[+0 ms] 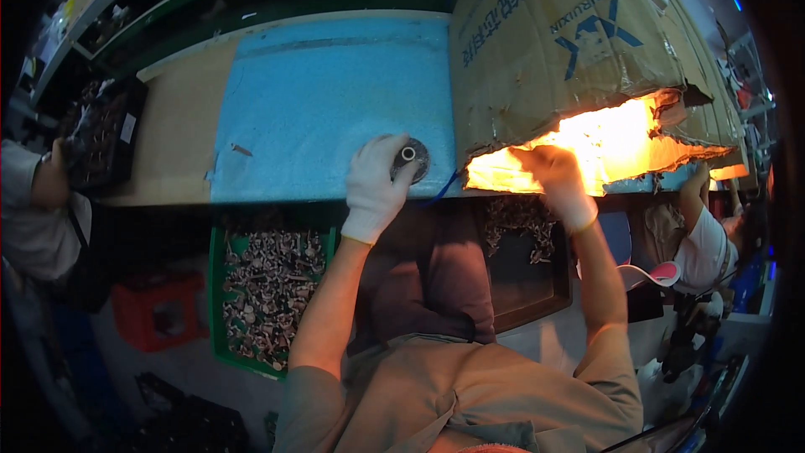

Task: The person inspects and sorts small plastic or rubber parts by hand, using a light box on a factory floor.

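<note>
We judge step in hand as feeding or tending something at lit opening. White-gloved left hand curves round dark flat disc with pale ring on it, on blue tabletop sheet — cannot tell whether fingers grip or rest. White-gloved right hand at glowing torn mouth of brown cardboard box, fingers bent; glare hides any grasp. Next move calls for care near ragged edge — disc steady.

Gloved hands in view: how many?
2. Left hand on a dark round piece at the blue surface; right hand at the cardboard box's glowing opening. Dark areas may hide others.
</note>
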`<state>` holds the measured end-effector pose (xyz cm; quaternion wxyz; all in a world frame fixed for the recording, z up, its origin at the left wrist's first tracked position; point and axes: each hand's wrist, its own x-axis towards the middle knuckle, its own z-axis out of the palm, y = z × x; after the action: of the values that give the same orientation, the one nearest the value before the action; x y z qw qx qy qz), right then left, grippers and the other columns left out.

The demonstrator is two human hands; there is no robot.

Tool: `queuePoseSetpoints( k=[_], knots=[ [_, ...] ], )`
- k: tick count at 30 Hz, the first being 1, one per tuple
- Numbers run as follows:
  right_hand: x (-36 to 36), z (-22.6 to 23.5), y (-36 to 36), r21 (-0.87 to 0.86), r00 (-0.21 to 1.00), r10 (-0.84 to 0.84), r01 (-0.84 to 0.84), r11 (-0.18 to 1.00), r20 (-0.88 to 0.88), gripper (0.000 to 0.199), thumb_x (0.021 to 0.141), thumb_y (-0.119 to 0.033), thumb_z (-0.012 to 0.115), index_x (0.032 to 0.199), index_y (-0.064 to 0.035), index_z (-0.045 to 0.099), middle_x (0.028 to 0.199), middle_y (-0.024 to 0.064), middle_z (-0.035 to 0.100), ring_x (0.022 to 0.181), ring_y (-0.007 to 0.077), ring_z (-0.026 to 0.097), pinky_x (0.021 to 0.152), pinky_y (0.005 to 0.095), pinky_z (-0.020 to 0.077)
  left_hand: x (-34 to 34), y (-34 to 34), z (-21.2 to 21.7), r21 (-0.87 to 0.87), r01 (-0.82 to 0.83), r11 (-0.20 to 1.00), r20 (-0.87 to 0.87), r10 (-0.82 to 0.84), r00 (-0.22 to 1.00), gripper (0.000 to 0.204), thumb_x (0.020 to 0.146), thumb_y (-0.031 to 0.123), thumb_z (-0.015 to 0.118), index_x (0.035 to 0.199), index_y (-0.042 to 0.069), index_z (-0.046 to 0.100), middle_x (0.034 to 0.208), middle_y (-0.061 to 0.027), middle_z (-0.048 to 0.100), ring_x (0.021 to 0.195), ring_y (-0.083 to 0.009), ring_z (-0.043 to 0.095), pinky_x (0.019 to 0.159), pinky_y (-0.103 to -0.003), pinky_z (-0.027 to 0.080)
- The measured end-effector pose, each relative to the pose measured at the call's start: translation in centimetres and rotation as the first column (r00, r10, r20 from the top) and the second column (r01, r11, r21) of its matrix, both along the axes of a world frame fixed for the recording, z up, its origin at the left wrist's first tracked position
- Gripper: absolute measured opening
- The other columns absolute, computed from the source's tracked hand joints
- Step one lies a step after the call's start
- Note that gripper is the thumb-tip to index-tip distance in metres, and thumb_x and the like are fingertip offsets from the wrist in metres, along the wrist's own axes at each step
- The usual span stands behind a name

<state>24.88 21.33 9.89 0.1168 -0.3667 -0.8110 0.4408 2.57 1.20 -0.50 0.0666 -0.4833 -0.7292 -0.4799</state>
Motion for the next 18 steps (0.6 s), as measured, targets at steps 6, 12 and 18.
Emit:
queuePoseSetpoints(
  k=[6, 12, 18],
  knots=[
    [-8.0, -4.0, -10.5, 0.632, 0.86, 0.361, -0.059, 0.773, -0.362, 0.023, 0.086, -0.005, 0.073, 0.109, -0.0085, 0.069, 0.109, 0.0093, 0.071, 0.097, 0.0301, 0.07, 0.083, 0.0415, 0.0571, 0.0, 0.0, -0.3, -0.009, 0.033, 0.999, 0.062, -0.033, 0.998, 0.045, 0.083, 0.017, 0.077, 0.125, 0.006, 0.066, 0.118, -0.0157, 0.069, 0.115, -0.0362, 0.063, 0.101, -0.047, 0.046],
    [-11.3, -7.6, -10.1, 0.648, 0.897, 0.294, -0.011, 0.762, -0.33, 0.029, 0.091, -0.002, 0.07, 0.12, -0.0046, 0.064, 0.119, 0.0162, 0.069, 0.106, 0.0369, 0.067, 0.09, 0.0417, 0.057, -0.3, 0.2, -0.7, -0.005, 0.031, 1.0, 0.097, -0.03, 0.995, 0.046, 0.084, 0.014, 0.073, 0.128, 0.006, 0.064, 0.122, -0.0171, 0.067, 0.115, -0.0377, 0.063, 0.102, -0.047, 0.046],
    [-10.6, -7.4, -10.7, 0.691, 0.907, 0.373, -0.142, 0.709, -0.197, 0.039, 0.088, 0.001, 0.062, 0.127, -0.0015, 0.062, 0.129, 0.0214, 0.064, 0.115, 0.0407, 0.063, 0.096, 0.0449, 0.0545, -0.5, -0.7, -0.1, 0.002, 0.048, 0.999, 0.086, -0.048, 0.995, 0.047, 0.084, 0.013, 0.072, 0.13, 0.005, 0.063, 0.122, -0.0175, 0.067, 0.114, -0.0381, 0.063, 0.101, -0.048, 0.047]
  ],
)
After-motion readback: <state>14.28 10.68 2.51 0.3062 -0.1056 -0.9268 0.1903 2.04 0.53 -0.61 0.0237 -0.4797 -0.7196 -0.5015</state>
